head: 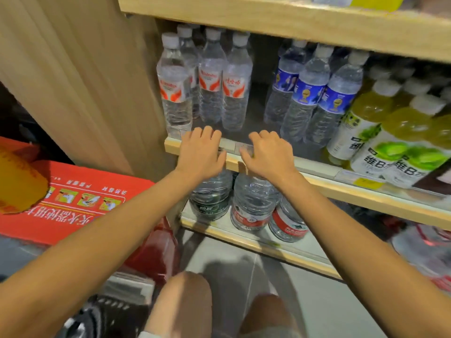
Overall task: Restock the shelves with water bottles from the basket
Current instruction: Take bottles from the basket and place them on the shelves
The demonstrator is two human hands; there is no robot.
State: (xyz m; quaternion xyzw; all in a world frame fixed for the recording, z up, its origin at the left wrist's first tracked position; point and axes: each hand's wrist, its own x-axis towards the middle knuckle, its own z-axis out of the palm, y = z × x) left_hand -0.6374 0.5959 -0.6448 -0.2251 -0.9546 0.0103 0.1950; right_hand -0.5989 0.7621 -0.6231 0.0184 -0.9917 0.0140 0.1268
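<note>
Head view: shelving of pale wood grain, clear plastic strip on each front lip. Water bottles stand on the middle shelf [171,146], 12 o'clock.

Count, middle shelf:
- red-and-white-labelled bottles [173,86], ribbed clear plastic, white caps: four caps seen, 11 o'clock.
- blue-labelled bottles [307,91], same build: three, 1 o'clock.
- yellow-green drink bottles [366,118], white-and-green labels: two in front, more blurred behind, 3 o'clock.

Lower shelf [256,246]: three squat large bottles, one dark-green-labelled [211,198], two red-labelled [253,203].

Left grip [200,150]: fingers curled over the middle shelf's lip, at centre. Right grip [268,154]: just beside it, fingers bent at the same lip over a clear blurred patch; cannot tell whether it clamps anything.

Red printed carton [80,191] at 9 o'clock. Grey tiled floor [317,301]; two bare knees at 6 o'clock.
</note>
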